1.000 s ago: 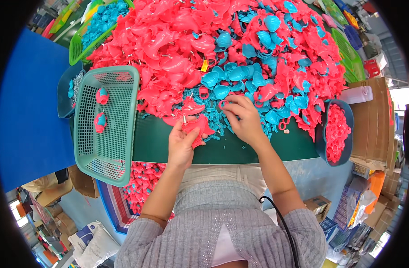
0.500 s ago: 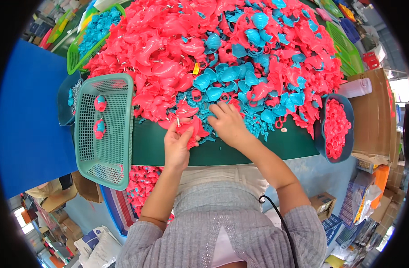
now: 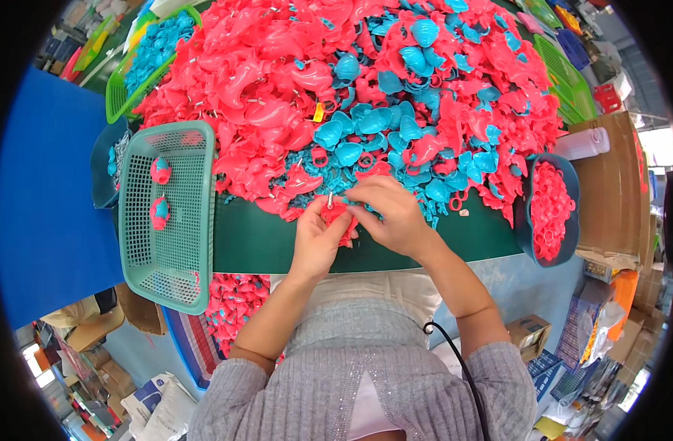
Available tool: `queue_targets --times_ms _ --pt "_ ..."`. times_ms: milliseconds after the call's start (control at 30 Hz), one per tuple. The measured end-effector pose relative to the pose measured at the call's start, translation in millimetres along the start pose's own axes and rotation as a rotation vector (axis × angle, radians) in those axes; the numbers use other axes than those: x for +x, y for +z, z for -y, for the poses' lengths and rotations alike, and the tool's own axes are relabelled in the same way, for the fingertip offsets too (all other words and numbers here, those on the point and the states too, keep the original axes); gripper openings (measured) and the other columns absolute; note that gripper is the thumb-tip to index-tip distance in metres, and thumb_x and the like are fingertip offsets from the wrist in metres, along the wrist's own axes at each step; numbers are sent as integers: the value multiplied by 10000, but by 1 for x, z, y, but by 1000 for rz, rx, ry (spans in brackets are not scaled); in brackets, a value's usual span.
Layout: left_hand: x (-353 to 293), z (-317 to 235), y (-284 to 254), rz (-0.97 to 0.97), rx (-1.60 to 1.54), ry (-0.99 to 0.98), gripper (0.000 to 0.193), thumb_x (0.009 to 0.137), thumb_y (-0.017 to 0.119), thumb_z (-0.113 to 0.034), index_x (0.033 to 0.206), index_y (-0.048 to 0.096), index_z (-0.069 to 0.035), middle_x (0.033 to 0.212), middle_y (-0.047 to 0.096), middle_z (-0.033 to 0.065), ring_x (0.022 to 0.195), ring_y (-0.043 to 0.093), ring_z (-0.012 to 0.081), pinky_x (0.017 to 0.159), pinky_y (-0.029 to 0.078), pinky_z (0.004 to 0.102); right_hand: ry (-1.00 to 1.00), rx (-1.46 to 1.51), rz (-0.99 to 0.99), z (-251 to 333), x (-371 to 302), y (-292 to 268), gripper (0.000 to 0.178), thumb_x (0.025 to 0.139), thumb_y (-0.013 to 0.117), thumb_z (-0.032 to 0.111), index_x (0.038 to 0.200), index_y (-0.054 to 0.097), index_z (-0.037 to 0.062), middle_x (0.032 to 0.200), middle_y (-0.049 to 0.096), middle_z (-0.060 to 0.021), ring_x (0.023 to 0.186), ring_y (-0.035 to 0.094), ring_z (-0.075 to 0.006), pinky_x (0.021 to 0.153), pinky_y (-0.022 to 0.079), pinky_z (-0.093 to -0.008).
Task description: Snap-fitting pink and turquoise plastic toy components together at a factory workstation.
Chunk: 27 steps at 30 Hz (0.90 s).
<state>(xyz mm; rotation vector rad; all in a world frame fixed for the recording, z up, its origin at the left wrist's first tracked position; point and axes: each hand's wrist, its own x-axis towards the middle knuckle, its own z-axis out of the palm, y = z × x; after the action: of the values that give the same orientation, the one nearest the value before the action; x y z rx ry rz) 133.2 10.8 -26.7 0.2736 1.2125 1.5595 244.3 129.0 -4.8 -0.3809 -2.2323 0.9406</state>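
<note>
My left hand is closed around a pink plastic shell part, held just above the table's near edge. From this part a short metal pin sticks up. My right hand meets it from the right, thumb and fingertips pinched on a small blue plastic piece against the shell; its exact shape is mostly hidden by the fingers. Just beyond both hands lie small blue pieces and a large heap of pink shell parts, mixed with blue cupped shells.
A green mesh basket at the left holds two pink-and-blue assembled pieces. Behind it stands a dark tub of metal bits. On the right, another dark tub contains pink rings, beside a translucent bottle and a cardboard box.
My right hand has left the small blue pieces and come to the pink part with a blue piece. My left hand has moved right and tilted the part, bringing both hands together.
</note>
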Motion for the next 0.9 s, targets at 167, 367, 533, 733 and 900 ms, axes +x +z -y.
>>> queue_targets --times_ms 167,367,533,733,900 --pt "-1 -1 8 35 59 37 153 914 574 -46 1049 510 -12 783 621 54 618 587 93 488 461 212 -182 -98 31 -3 0 -5 265 696 723 -25 954 684 23 872 647 -95 881 620 -268 743 502 -359" --pt "-2 1 4 81 123 88 144 910 554 -12 1033 481 -12 785 607 52 621 579 83 514 462 213 -142 -74 122 0 1 -4 218 725 697 -39 936 692 17 839 620 -92 778 592 -253 701 491 -338" --pt "-1 5 -2 107 127 118 215 901 550 6 1073 424 -26 821 604 72 630 582 88 525 467 219 288 454 191 -18 -14 5 216 810 655 -30 1016 687 27 850 607 -62 757 571 -140 662 469 -266" --pt "1 5 -15 -15 13 -34 252 884 558 17 1111 454 -21 877 623 91 657 617 140 530 511 257 543 566 233 -24 -4 19 180 818 690 34 998 685 23 826 580 -25 727 553 -81 585 441 -232" --pt "7 -3 -23 -127 -244 -27 287 884 574 -40 1167 527 -20 930 639 116 721 666 236 557 562 321 244 -302 -65 -48 31 40 268 732 773 226 864 655 26 842 587 -98 717 608 -245 578 487 -353"
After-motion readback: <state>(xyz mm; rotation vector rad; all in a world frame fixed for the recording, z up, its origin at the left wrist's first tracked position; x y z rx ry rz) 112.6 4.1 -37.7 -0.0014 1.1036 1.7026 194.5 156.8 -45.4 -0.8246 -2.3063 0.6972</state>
